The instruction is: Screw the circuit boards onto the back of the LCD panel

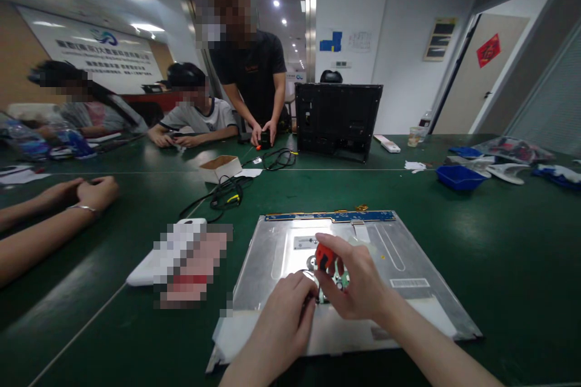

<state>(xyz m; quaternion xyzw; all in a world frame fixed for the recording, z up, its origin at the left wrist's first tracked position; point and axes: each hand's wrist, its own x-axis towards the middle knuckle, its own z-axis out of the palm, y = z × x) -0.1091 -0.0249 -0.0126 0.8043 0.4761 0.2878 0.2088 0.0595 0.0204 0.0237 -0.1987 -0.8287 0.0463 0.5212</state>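
A display panel [258,278] lies metal back up on the green table in front of me. My right hand [363,284] is closed around the red and black handle of a screwdriver [324,256], held upright over the panel's middle. Under it, a small green circuit board [344,280] shows partly between my hands. My left hand [285,311] rests on the panel beside the screwdriver, its fingers drawn together near the shaft; what they pinch is hidden. Along the panel's far edge runs a blue circuit strip [367,216] with a flat white cable [360,231].
A white device [181,248] lies left of the panel, near another person's hands [97,193]. Black cables [224,193] and an open cardboard box [221,168] are beyond. A black monitor housing [338,118] stands at the back. A blue tray [459,178] sits right. A standing person handles a small object.
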